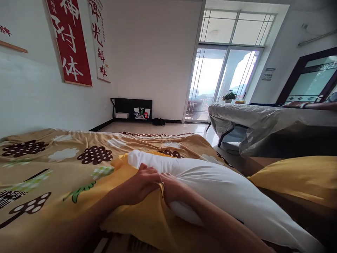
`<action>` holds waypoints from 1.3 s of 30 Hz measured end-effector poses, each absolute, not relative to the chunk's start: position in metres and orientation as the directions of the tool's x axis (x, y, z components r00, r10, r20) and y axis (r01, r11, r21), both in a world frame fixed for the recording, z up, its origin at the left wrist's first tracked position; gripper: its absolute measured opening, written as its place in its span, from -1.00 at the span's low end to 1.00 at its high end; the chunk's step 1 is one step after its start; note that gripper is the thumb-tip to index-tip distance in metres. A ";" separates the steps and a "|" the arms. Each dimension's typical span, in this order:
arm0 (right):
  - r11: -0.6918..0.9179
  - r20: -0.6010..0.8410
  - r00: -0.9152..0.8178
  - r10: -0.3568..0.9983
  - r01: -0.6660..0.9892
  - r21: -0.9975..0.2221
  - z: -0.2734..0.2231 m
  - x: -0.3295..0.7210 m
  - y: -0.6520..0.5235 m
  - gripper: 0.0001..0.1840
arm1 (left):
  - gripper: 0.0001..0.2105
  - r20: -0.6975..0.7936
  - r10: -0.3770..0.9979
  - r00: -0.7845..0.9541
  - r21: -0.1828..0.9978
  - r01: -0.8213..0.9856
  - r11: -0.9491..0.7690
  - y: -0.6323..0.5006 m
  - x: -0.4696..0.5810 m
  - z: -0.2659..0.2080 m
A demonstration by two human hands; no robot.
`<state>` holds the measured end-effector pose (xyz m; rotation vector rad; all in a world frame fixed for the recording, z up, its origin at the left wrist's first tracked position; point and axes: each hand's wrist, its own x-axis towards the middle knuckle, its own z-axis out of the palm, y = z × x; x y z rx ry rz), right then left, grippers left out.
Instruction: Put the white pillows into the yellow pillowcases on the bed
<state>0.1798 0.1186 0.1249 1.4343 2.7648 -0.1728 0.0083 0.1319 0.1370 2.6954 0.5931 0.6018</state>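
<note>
A white pillow (218, 182) lies slanting across the bed, its far left end against a yellow pillowcase (147, 214). My left hand (146, 179) is closed, its fingers curled around the open edge of the pillowcase. Right beside it, touching it, my right hand (172, 188) is closed at the pillow's near side. Its fingertips are partly hidden behind my left hand. A folded edge of yellow cloth runs down between the two hands. A green leaf print shows on the left part of the pillowcase.
A tan patterned blanket (65, 144) covers the bed. Another yellow pillow (297, 179) is at the right. Beyond stands a table with a plastic cover (252, 114), bearing a potted plant (229, 95); a person's arm (316, 105) rests there. A low black shelf (131, 105) stands by the wall.
</note>
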 end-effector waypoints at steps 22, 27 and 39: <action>0.618 0.030 -0.624 0.781 0.779 0.110 0.091 0.188 0.088 -0.60 | -0.48 -0.263 0.941 0.214 0.906 -0.282 0.317 0.059 -0.052 -0.033; 0.574 0.025 -0.583 0.812 0.806 0.143 0.092 0.187 0.086 -0.63 | -0.43 -0.121 0.993 0.014 0.984 0.131 0.118 0.066 -0.036 -0.030; 0.491 0.026 -0.493 0.870 0.870 0.052 0.089 0.144 0.111 -0.72 | -0.43 0.054 0.992 0.112 0.940 0.330 -0.089 0.061 0.012 -0.012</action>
